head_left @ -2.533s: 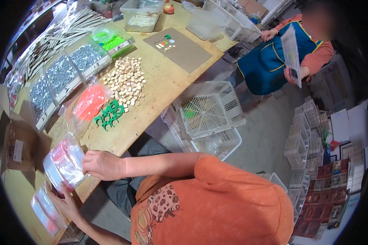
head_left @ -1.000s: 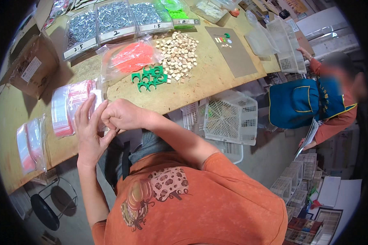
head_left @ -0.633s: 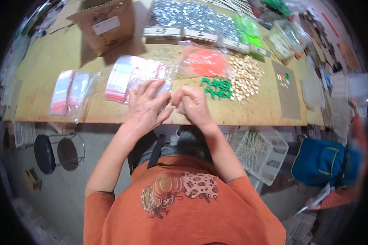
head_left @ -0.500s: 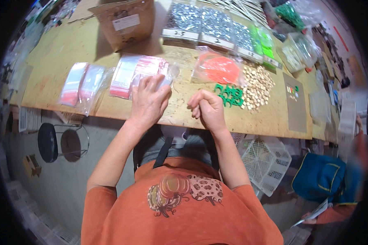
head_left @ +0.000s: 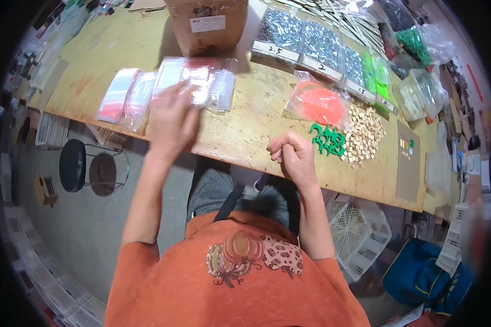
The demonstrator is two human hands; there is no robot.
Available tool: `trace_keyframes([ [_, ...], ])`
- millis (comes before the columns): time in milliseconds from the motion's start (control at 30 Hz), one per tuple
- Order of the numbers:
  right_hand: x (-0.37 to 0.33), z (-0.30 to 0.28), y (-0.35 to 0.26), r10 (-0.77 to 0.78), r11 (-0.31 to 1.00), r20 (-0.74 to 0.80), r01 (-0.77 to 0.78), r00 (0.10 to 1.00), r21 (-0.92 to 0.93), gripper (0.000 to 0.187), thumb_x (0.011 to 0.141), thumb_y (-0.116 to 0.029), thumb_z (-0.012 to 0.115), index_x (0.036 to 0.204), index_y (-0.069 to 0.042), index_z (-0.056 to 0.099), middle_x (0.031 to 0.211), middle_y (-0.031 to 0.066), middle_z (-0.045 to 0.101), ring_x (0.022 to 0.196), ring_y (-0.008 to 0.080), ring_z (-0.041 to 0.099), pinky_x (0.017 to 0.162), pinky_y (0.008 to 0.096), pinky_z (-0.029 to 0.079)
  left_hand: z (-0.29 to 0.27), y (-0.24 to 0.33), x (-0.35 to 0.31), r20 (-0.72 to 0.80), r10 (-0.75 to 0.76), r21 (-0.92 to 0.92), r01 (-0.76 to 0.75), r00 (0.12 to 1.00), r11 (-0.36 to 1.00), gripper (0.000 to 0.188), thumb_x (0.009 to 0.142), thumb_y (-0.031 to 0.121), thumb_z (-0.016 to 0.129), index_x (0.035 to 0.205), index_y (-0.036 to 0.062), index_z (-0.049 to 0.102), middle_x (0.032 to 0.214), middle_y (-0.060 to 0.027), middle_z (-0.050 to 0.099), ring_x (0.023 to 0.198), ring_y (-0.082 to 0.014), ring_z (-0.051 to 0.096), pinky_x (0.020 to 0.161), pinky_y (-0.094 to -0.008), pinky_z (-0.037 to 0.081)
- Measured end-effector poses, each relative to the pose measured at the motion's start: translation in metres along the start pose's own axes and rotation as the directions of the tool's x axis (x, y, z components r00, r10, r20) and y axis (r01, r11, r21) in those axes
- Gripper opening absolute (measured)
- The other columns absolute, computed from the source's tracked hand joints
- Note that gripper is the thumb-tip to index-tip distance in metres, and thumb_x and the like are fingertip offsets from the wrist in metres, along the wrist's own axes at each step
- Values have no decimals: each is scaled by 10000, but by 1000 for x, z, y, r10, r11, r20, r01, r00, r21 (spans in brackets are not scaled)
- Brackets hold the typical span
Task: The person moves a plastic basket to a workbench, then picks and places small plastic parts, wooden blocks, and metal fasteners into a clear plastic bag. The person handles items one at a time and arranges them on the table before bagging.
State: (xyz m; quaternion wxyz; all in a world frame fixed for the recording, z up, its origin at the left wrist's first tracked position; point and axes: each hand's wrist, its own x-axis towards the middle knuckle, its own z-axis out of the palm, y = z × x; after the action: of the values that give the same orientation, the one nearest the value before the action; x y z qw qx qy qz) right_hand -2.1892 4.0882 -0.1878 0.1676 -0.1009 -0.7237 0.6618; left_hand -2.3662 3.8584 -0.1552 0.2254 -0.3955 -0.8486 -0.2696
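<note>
My left hand point(head_left: 174, 120) is smeared by motion at the near edge of a pile of clear zip bags with red-and-white strips point(head_left: 169, 73). Its fingers reach over the pile, and whether they grip anything is unclear. A second pile of zip bags point(head_left: 117, 95) lies to the left. Above the table's front edge, my right hand point(head_left: 295, 156) is closed with its fingers curled in; anything inside is hidden. Just right of it are small green curved pieces point(head_left: 327, 140). Beyond these sit a clear bag of orange pieces point(head_left: 321, 103) and a heap of small wooden cubes point(head_left: 365, 136).
A cardboard box point(head_left: 207, 32) stands at the back. Trays of small metal parts point(head_left: 278, 32) and a tray of bright green pieces point(head_left: 377, 79) are at the back right. A brown board point(head_left: 408, 174) lies at the right. Below are a white plastic basket point(head_left: 360, 234) and a stool point(head_left: 73, 165).
The view has shifted, so the table's contents appear further right. My left hand has moved left across the zip bags and blurred. My right hand remains curled.
</note>
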Motion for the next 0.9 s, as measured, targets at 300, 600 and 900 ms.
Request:
trace_keyframes([
  [300,1,3,-3,-60,993,9,61,998,-101,226,799,102,419,781,30,632,742,85,626,602,115,596,560,253,482,-19,-142,-46,-143,-461,-159,440,876,884,205,935,154,592,1014,-33,623,887,-95,629,858,-232,612,753,-344,474],
  [600,3,1,4,-118,972,-9,114,993,-206,195,776,55,463,763,-12,645,726,108,633,613,172,629,572,304,502,-33,-92,-35,-221,-720,-839,248,658,484,213,1006,191,549,1073,-8,588,1076,-85,600,971,-128,570,856,-236,498],
  [900,7,13,1,-249,867,-97,178,964,-466,152,764,-23,527,794,-69,669,803,107,673,781,294,665,700,392,529,21,70,-30,190,322,-41,-320,927,946,45,866,52,631,898,51,599,1336,-101,576,1342,-349,418,1110,-497,293],
])
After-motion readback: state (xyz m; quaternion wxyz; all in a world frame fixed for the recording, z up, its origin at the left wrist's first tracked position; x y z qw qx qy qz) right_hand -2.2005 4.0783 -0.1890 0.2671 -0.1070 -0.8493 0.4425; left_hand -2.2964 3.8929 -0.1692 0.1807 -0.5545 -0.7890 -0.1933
